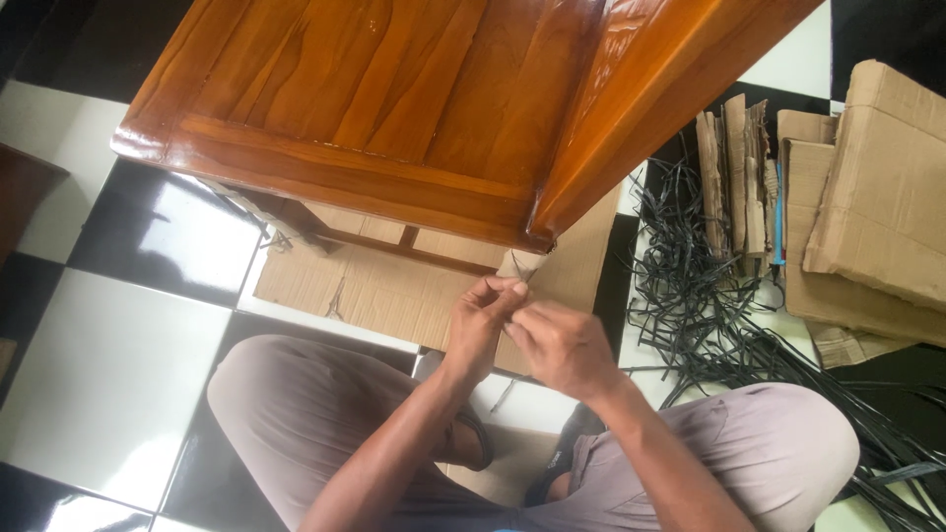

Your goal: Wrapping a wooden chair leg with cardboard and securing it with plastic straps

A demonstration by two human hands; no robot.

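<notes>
Both hands meet just under the corner of the glossy wooden furniture (394,108). The left hand (483,320) and right hand (562,347) have fingers pinched on a thin dark strip (516,266), barely visible. Flat cardboard (374,291) lies beneath on the checkered floor (108,365); tangled black strips (690,296) and stacked cardboard pieces (867,197) lie right.

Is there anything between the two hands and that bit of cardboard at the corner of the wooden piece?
Nothing visible: left hand and right hand already meet at the cardboard flap under the wooden corner.
</notes>
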